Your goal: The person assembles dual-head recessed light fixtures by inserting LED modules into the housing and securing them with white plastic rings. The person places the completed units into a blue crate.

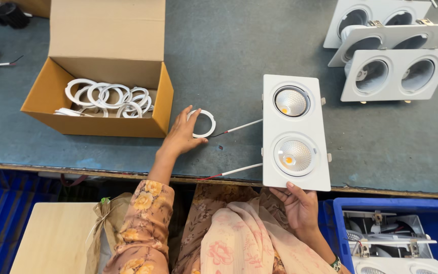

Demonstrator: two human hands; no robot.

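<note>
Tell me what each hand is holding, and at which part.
The right hand holds the white twin-lamp fixture from under its near end. The left hand has its fingers on a white ring lying on the table, touching its left side.

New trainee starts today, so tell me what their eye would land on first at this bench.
First, the white twin-lamp fixture at centre right, its near end on the right hand. Next, the left hand touching a white ring beside the open cardboard box of similar rings. Empty white housings are stacked top right.
</note>
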